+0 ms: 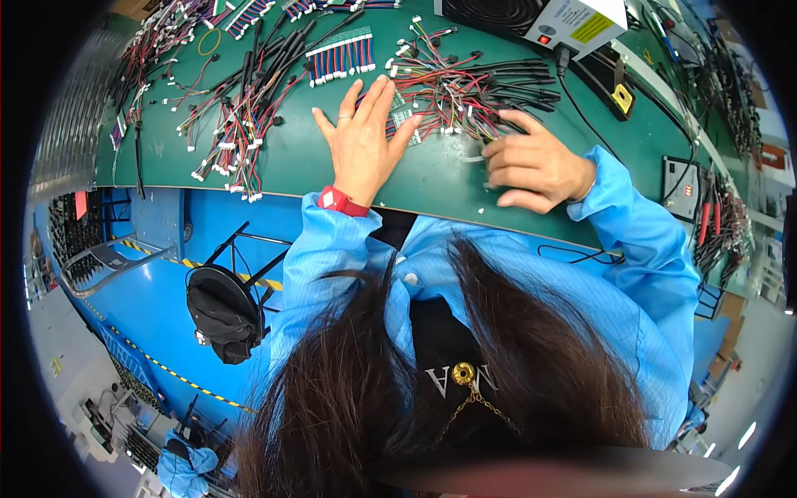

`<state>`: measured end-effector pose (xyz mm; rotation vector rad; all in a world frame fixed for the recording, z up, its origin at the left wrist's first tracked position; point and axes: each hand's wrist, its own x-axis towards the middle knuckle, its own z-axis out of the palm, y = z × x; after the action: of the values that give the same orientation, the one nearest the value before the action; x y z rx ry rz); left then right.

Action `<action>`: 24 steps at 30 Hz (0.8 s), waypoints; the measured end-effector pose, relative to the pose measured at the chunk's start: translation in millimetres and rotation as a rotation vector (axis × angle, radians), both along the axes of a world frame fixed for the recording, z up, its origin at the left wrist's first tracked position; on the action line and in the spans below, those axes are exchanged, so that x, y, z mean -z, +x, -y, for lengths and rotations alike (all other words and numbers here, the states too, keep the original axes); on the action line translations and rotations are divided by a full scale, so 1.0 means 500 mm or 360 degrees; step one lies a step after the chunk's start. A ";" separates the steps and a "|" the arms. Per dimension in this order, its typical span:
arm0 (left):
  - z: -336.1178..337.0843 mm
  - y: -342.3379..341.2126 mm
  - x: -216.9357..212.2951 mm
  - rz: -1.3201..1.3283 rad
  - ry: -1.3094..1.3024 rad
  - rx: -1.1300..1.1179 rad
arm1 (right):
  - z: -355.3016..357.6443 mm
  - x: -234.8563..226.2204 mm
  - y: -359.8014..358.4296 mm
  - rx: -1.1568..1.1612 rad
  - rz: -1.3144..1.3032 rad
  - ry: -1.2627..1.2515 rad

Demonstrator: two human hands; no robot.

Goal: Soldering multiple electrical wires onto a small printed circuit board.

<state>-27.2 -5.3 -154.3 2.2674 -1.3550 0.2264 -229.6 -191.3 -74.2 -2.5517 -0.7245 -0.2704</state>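
My left hand [363,149], with a red wristband, lies over the green bench with its fingers spread. Beside its fingers, partly covered by them, is a small green circuit board [404,116] with wires. My right hand [535,170] is curled, thumb side toward me, at the near edge of a pile of wire harnesses [452,91]. Its fingertips close around something dark and thin, too blurred to name. Past my left fingers lies a row of small boards with red and blue wires [342,60].
More wire harnesses [241,133] spread to the left on the green bench [290,170]. At the back right stands a white power box [577,25] with a black cord [581,104]. A yellow-and-black holder [621,98] is near it. A stool with a black bag [222,311] stands at floor level.
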 end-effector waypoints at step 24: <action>-0.004 0.024 0.011 0.0073 0.0121 0.0087 | -0.052 0.071 0.213 0.0605 0.0277 -0.0657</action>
<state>-15.4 -3.0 -159.9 2.2962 -1.4704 0.2128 -123.3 -165.5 -109.5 -3.0863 -0.3747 -0.5181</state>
